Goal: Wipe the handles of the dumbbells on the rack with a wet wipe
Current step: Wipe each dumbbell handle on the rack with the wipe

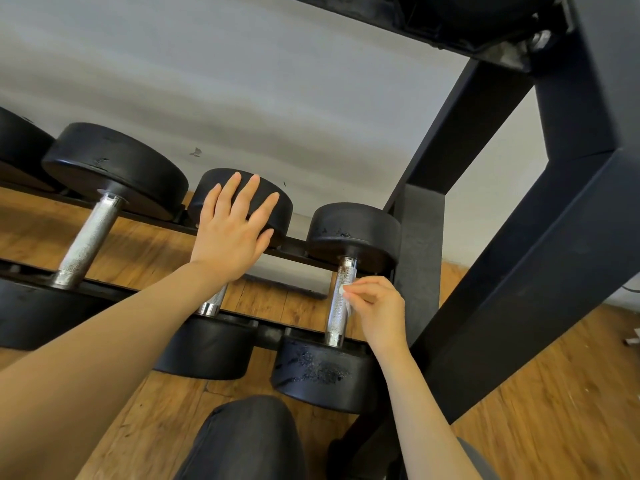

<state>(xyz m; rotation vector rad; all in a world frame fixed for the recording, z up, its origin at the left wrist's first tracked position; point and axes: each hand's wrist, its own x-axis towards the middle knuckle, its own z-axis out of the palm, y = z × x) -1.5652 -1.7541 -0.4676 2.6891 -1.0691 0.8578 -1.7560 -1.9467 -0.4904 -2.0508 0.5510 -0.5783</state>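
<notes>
Three black dumbbells with chrome handles lie across the low rails of a black rack (485, 296). The rightmost dumbbell (325, 372) has a knurled handle (337, 317) with a rusty patch near its far end. My right hand (377, 310) pinches a small white wet wipe (346, 299) against that handle's right side. My left hand (232, 230) rests flat, fingers spread, on the far head of the middle dumbbell (242, 199), hiding most of its handle (214, 301). The left dumbbell (114, 164) and its long handle (88, 239) lie untouched.
The rack's thick black uprights (561, 254) stand close at the right, and an upper shelf (415, 19) hangs overhead. A white wall is behind, a wooden floor (554, 410) below. My dark-trousered knee (246, 441) is at the bottom centre.
</notes>
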